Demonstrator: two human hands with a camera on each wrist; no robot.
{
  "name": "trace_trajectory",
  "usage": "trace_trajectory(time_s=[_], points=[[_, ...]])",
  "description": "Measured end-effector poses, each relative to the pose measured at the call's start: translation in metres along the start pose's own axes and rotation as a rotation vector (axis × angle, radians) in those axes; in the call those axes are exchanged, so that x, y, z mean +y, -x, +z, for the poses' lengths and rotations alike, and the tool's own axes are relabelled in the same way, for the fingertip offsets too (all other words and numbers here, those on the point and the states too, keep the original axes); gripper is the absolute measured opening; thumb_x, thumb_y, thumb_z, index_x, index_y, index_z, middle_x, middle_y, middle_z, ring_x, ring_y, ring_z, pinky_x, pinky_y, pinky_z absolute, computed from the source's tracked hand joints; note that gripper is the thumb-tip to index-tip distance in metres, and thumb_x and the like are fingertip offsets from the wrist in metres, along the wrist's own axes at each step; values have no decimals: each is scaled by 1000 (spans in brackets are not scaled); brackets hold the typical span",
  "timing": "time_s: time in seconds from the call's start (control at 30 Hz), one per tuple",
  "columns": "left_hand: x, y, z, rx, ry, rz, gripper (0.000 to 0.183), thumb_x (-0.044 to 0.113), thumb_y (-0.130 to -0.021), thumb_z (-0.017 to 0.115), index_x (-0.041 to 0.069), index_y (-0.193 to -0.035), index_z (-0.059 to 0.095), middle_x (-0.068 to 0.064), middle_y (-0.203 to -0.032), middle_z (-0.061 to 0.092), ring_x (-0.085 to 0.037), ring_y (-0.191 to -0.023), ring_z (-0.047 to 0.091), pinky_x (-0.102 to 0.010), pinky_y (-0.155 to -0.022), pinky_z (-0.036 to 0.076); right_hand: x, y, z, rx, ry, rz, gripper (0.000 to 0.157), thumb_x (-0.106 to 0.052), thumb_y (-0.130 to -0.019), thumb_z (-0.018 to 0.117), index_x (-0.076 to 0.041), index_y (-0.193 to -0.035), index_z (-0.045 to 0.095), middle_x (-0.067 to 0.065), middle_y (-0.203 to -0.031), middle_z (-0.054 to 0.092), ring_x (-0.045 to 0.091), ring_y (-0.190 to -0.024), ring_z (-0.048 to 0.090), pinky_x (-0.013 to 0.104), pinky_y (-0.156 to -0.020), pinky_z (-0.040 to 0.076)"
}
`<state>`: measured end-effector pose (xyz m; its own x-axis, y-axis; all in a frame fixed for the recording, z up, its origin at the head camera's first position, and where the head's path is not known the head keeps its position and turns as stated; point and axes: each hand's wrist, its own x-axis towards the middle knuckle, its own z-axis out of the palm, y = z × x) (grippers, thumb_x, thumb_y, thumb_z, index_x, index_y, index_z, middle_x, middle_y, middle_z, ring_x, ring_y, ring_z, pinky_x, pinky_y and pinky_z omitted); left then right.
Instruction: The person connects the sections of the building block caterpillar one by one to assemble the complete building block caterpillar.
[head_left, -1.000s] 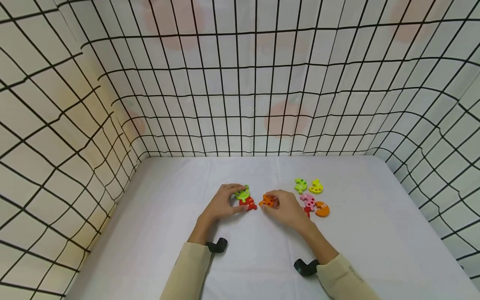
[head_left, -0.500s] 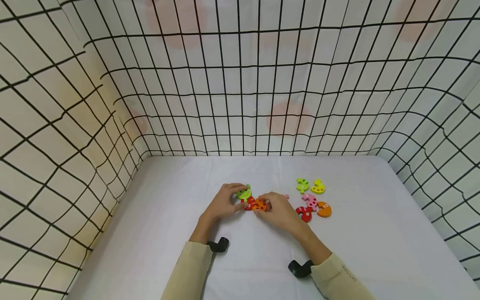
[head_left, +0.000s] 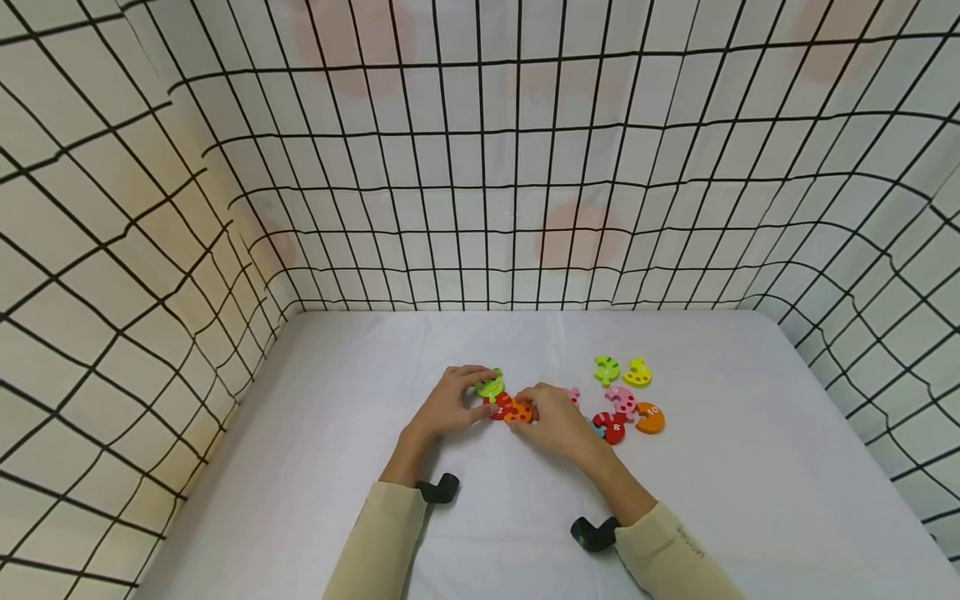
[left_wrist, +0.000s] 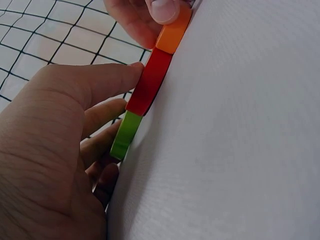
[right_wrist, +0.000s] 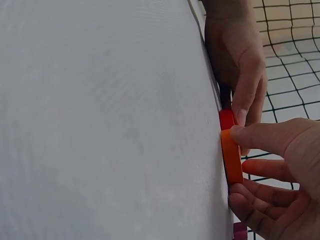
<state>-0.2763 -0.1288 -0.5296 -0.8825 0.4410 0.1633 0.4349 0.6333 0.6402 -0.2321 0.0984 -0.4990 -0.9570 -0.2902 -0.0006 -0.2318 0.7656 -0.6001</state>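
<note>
Head view shows a left hand (head_left: pixel 446 406) with its grip curved partway, thumb at the edge of a flat red striped piece (head_left: pixel 498 407) and fingers around a flat green frog-faced piece (head_left: pixel 491 386). The right hand (head_left: pixel 558 421) has a narrow grip, pinching a flat orange spotted piece (head_left: pixel 518 411). These three pieces touch edge to edge on the white-clothed bench (head_left: pixel 480 542), between the two hands. To the right lie a green striped curved piece (head_left: pixel 607 370), a yellow spotted piece (head_left: pixel 637 373) and others, well apart from the bench's far edge, where a black grid (head_left: pixel 513 187) rises.
</note>
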Motion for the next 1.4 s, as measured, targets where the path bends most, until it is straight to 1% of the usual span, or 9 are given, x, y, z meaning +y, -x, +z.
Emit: trace_trajectory(time_s=[0.1,0.23,0.37,0.6,0.87,1.03,1.17,1.3,1.4], points=[[2,0,0,6,0,-10,59,37,-86,79,22,-141,64,-4,-147,58,-30,-137,46,-54,-114,41,1,-1,0,2,-13,10,44,-28,-87,84,-9,-124,73,2,-105,69,16,-86,57,33,-80,55],[4,-1,0,9,-1,-42,64,41,-81,83,25,-140,65,-5,-144,55,-30,-134,44,-56,-112,43,2,-1,-1,-2,-38,10,43,-29,-86,85,-9,-122,73,1,-92,63,16,-79,52,30,-69,46],[4,-1,1,1,-8,-61,65,41,-80,85,27,-140,65,-6,-141,54,-29,-131,45,-55,-111,44,4,1,-5,9,-63,6,41,-28,-85,85,-11,-120,74,1,-92,63,16,-80,53,29,-68,46],[3,0,1,-27,15,-60,62,37,-83,82,26,-141,62,1,-148,56,-26,-142,44,-56,-117,39,24,6,-20,85,-35,-33,36,-24,-89,82,-10,-121,73,2,-99,67,16,-85,55,27,-74,51],[1,0,-2,-74,29,-28,67,29,-88,78,23,-150,54,1,-159,47,-26,-151,38,-57,-123,30,46,12,-36,107,8,-1,40,-29,-91,80,-11,-125,71,10,-130,67,27,-109,61,47,-96,57],[2,1,-3,-90,59,-46,65,26,-91,74,22,-152,51,0,-163,42,-28,-154,33,-58,-124,28,56,14,-41,109,41,-4,41,-25,-90,80,-8,-126,69,15,-135,64,34,-119,60,54,-102,53],[3,1,-1,-76,46,-54,66,37,-91,72,21,-152,51,1,-163,42,-28,-154,33,-59,-124,28,61,14,-41,61,54,-6,44,-25,-91,79,-8,-130,67,14,-137,64,34,-124,59,54,-107,50],[3,0,3,-60,-26,-43,82,54,-83,78,21,-152,50,1,-162,43,-28,-152,35,-58,-122,31,62,12,-41,13,63,-4,48,-25,-90,79,-8,-133,66,14,-139,63,34,-127,58,54,-109,49],[4,-1,4,-58,-55,-43,89,56,-78,83,22,-153,50,-1,-162,43,-29,-151,36,-57,-122,32,61,11,-40,4,66,4,49,-23,-89,79,-8,-134,65,14,-140,62,35,-129,57,55,-110,48]])
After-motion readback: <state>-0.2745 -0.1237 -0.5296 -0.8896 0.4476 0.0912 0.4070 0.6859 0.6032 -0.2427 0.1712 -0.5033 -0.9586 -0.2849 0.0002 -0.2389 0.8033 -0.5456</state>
